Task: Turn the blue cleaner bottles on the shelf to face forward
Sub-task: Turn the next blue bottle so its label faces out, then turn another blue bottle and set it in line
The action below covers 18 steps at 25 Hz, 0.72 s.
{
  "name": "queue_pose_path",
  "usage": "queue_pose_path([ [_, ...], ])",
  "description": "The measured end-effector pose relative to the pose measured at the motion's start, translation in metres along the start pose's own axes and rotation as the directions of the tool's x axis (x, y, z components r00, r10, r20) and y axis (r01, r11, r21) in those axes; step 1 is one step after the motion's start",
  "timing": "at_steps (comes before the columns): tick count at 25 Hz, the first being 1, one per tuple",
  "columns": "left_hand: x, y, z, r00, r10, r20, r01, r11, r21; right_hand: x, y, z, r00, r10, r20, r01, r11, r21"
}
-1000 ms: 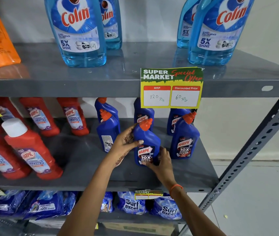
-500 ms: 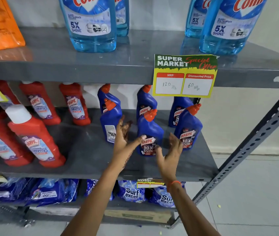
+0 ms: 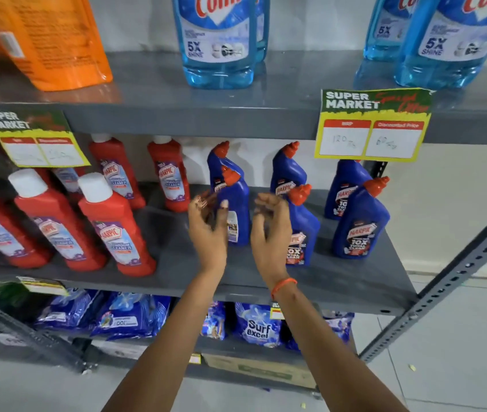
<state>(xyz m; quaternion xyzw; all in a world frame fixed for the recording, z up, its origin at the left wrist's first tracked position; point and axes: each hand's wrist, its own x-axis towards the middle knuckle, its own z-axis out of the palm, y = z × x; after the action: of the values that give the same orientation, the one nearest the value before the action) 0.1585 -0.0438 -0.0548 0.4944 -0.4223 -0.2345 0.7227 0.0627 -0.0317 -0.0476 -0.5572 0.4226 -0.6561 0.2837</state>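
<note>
Reaching with both bare hands toward the grey metal shelf (image 3: 176,272), I judge the step in hand to be the approach to the next misfacing bottle. Left hand (image 3: 206,233): grip open, fingers spread, holding nothing. Right hand (image 3: 272,230): grip likewise open and empty. Between the two hands, just beyond the fingertips, stands the dark-blue plastic cleaner bottle with an orange-red cap (image 3: 234,209), its white back label turned toward me. Just beyond the right hand stands a second blue bottle (image 3: 303,230), front label forward; well to the right of it a third (image 3: 361,221) also faces forward. Left of the left hand stand red plastic cleaner bottles with white caps (image 3: 114,224), not part of the task. The next move, as I judge it, calls for closing both grips on the back-facing bottle and rotating it upright about half a turn.
</note>
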Motion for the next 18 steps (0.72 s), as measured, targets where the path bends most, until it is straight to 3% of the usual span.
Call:
queue_pose_path([
  [3, 0.021, -0.025, -0.021, 0.981, -0.19, -0.038, 0.192, 0.979, 0.067, -0.013, 0.032, 0.028, 0.988, 0.132, 0.076, -0.125, 0.989, -0.084],
  [7, 0.047, -0.053, -0.03, 0.89, -0.41, 0.199, 0.39, 0.911, 0.132, -0.008, 0.081, 0.049, 0.914, 0.398, 0.072, -0.352, 0.87, -0.346],
  [10, 0.057, -0.053, -0.029, 0.818, -0.456, 0.35, 0.433, 0.89, 0.146, 0.0, 0.096, 0.052, 0.848, 0.526, 0.071, -0.462, 0.798, -0.388],
  [14, 0.061, -0.044, -0.028, 0.688, -0.563, 0.458, 0.543, 0.818, 0.189, 0.008, 0.099, 0.049, 0.825, 0.561, 0.071, -0.489, 0.771, -0.409],
  [16, 0.062, -0.047, -0.031, 0.689, -0.537, 0.487, 0.522, 0.834, 0.182, 0.006, 0.099, 0.048, 0.827, 0.556, 0.078, -0.489, 0.782, -0.388],
  [18, 0.056, -0.046, -0.03, 0.738, -0.455, 0.499, 0.427, 0.887, 0.179, 0.002, 0.092, 0.048, 0.845, 0.53, 0.066, -0.474, 0.801, -0.367],
])
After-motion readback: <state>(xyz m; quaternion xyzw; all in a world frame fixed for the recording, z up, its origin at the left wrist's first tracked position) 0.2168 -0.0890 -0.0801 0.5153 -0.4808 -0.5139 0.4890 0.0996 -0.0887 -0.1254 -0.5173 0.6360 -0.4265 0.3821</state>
